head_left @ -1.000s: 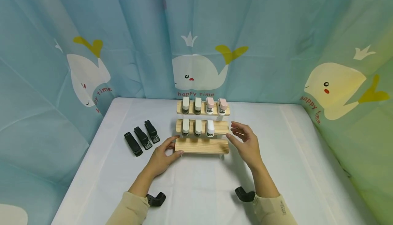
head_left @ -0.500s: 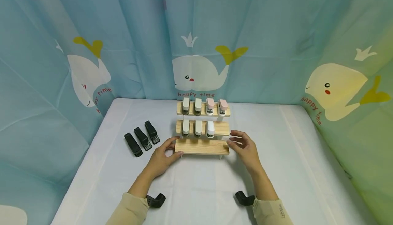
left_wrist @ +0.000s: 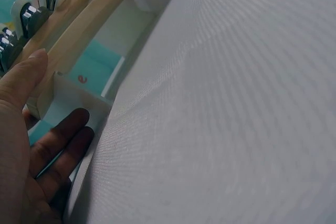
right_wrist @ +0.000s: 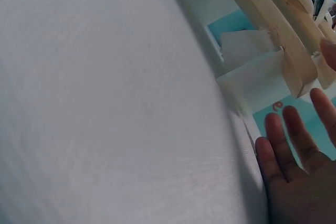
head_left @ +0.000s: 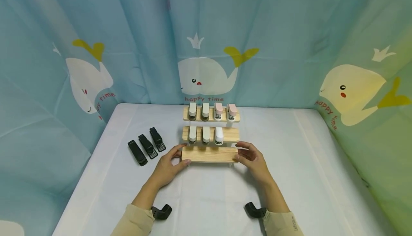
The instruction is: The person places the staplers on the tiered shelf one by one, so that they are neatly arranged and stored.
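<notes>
Head view shows the right hand (head_left: 255, 162) lower and closer in than a second ago: then it hung beside the middle board (head_left: 231, 134), apart from the rack (head_left: 212, 134); now it is at the right end of the bottom board (head_left: 210, 154), thumb at the front corner. Right wrist view has its fingers spread and nearly straight, a gap between them and the wood. The left hand (head_left: 166, 168) stays put, thumb and forefinger pinching the bottom board's left end, other fingers loosely extended. The rack stands unmoved toward the far edge of the tabletop (head_left: 289, 150), about midway between its left and right edges. Two pale staplers (head_left: 192, 111) and two pink staplers (head_left: 218, 111) keep the top board, two more pale and a white stapler (head_left: 219, 134) the middle; three black staplers (head_left: 148, 146) still lie toward the tabletop's left edge.
</notes>
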A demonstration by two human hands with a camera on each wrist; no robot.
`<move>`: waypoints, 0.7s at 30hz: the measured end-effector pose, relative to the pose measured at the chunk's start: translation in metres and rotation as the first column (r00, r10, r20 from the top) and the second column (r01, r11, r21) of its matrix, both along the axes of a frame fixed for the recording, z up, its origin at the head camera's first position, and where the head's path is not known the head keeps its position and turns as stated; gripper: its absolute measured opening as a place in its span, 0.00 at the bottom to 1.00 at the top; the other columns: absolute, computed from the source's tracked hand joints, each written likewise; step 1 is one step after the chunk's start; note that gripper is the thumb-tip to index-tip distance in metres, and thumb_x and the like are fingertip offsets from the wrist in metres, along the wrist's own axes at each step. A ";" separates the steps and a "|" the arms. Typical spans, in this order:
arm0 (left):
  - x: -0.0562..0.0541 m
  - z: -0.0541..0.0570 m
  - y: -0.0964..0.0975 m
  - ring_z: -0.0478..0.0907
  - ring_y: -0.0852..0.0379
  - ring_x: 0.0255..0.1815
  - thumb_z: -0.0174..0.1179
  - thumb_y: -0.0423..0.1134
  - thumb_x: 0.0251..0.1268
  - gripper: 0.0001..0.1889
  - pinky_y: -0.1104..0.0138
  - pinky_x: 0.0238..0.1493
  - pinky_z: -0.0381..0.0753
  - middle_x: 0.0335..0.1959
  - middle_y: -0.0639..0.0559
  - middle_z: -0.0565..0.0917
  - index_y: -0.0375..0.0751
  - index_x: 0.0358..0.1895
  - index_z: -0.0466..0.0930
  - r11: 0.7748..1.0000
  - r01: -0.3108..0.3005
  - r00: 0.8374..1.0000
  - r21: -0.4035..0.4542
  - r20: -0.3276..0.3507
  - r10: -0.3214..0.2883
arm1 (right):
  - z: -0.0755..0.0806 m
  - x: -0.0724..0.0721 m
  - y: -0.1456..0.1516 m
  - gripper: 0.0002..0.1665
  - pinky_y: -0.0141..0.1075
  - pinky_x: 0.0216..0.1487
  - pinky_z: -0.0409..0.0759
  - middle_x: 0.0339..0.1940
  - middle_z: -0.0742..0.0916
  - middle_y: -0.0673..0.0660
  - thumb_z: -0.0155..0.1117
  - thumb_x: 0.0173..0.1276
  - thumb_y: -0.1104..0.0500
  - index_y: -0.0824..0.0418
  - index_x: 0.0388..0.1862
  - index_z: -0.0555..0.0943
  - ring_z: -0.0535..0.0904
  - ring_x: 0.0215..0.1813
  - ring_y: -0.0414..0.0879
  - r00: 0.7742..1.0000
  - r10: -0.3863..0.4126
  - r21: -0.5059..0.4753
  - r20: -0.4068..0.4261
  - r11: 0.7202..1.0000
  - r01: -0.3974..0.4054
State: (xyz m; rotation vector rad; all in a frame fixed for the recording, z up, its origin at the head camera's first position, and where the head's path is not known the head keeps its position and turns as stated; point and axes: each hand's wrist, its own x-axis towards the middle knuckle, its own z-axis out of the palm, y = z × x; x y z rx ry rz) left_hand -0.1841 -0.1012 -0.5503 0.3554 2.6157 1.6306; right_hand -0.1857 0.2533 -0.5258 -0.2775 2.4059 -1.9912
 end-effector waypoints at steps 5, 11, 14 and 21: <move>0.000 0.000 0.000 0.83 0.54 0.60 0.71 0.57 0.65 0.35 0.44 0.69 0.73 0.50 0.61 0.88 0.67 0.74 0.70 1.000 0.002 1.000 -0.005 -0.008 -0.002 | -0.003 0.003 0.000 0.32 0.27 0.63 0.77 0.70 0.77 0.69 0.70 0.69 0.67 0.67 0.71 0.72 0.79 0.61 0.39 1.000 0.031 -0.052 0.001 0.998 -0.031; 0.001 0.001 -0.001 0.84 0.54 0.60 0.71 0.57 0.64 0.35 0.44 0.69 0.73 0.51 0.60 0.88 0.68 0.74 0.70 1.000 0.004 1.000 0.015 -0.001 -0.004 | -0.003 0.003 -0.002 0.34 0.26 0.63 0.77 0.71 0.76 0.69 0.71 0.68 0.67 0.68 0.72 0.71 0.79 0.62 0.41 0.998 0.062 -0.065 -0.013 0.996 -0.063; 0.001 0.002 -0.001 0.84 0.54 0.59 0.71 0.57 0.65 0.34 0.44 0.69 0.73 0.51 0.59 0.88 0.69 0.74 0.70 1.000 0.007 1.000 0.019 0.003 -0.007 | -0.004 0.003 -0.001 0.34 0.26 0.63 0.77 0.71 0.76 0.69 0.71 0.68 0.67 0.68 0.72 0.71 0.79 0.62 0.42 0.997 0.071 -0.057 -0.021 0.996 -0.072; 0.001 0.002 0.000 0.84 0.54 0.59 0.71 0.57 0.66 0.35 0.45 0.68 0.73 0.51 0.59 0.88 0.65 0.75 0.69 1.000 0.019 1.000 0.016 -0.005 -0.019 | -0.006 0.003 0.001 0.35 0.26 0.64 0.76 0.71 0.77 0.68 0.73 0.67 0.67 0.65 0.71 0.73 0.78 0.63 0.42 0.997 0.079 -0.047 -0.003 0.996 -0.079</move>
